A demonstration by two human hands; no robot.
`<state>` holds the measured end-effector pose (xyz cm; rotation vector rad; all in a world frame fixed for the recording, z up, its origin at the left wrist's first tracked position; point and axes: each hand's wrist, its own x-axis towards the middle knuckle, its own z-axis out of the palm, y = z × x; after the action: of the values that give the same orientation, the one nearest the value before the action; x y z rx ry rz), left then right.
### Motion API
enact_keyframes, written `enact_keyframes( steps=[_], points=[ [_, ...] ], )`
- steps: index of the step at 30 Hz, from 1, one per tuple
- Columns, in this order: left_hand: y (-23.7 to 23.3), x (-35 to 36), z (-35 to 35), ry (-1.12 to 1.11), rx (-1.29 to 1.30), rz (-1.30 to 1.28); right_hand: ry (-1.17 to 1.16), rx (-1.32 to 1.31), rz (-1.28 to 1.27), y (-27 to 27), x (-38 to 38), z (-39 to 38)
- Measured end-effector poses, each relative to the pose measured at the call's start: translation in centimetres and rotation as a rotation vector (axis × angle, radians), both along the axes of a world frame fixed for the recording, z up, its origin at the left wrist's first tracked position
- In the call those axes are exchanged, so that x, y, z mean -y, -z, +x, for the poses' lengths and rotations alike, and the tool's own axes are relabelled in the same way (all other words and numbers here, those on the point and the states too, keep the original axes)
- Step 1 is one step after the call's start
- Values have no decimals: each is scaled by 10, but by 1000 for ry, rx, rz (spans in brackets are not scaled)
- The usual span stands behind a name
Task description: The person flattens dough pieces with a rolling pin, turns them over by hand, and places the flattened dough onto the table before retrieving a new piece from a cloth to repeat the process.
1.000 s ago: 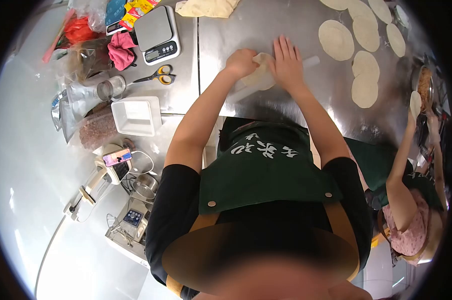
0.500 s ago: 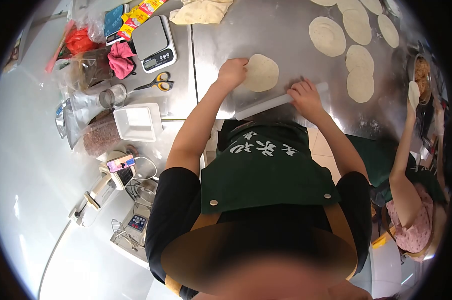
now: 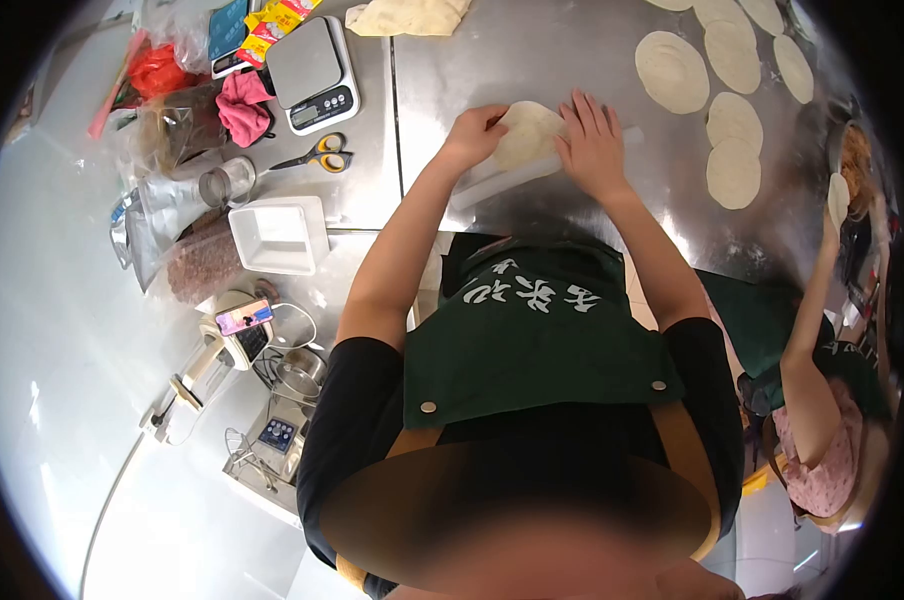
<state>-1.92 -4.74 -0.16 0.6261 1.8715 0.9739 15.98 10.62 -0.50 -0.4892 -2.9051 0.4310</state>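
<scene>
On the steel table [image 3: 422,100] lies a thin round dough sheet [image 3: 528,136]. My left hand [image 3: 475,135] pinches its left edge between thumb and fingers. At the sheet's right side is my right hand [image 3: 594,142], fingers stretched out and lying over the white rolling pin [image 3: 507,180]. The pin slants across the near edge of the dough, and part of it is under my right hand. Several flat dough rounds [image 3: 672,72] lie at the upper right, some overlapping.
Left of my arms are a scale [image 3: 319,78], scissors [image 3: 327,155], a white tub [image 3: 317,235] and bags [image 3: 177,135]. A folded dough piece [image 3: 409,14] is at the top. At the right, a co-worker's arm [image 3: 812,320] reaches toward a bowl of filling [image 3: 856,155].
My right hand has moved up and left to the dough's right side. The rolling pin has shifted up and left, against the dough's near edge. My left hand stays at the left edge.
</scene>
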Motion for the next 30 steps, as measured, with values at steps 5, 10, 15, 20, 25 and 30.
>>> enact_keyframes(
  steps=[5, 10, 15, 20, 25, 30],
  points=[
    [-4, -22, -1, -108, 123, -78, 57, 39, 83, 7, 0, -11],
    [-9, -39, -11, 290, -194, -230, 21, -39, 84, 8, -13, -51],
    [-42, -54, 6, 592, -523, -342, -123, 17, -64, -6, 3, 42],
    [-70, -42, 25, 388, -447, -122, -178, 103, -152, -14, 3, 99],
    [-32, -16, 13, 381, -449, -328, -152, 76, -192, -37, -8, 90],
    [-16, -5, 9, 402, -449, -241, -244, 60, -179, -22, -21, 47]
  ],
)
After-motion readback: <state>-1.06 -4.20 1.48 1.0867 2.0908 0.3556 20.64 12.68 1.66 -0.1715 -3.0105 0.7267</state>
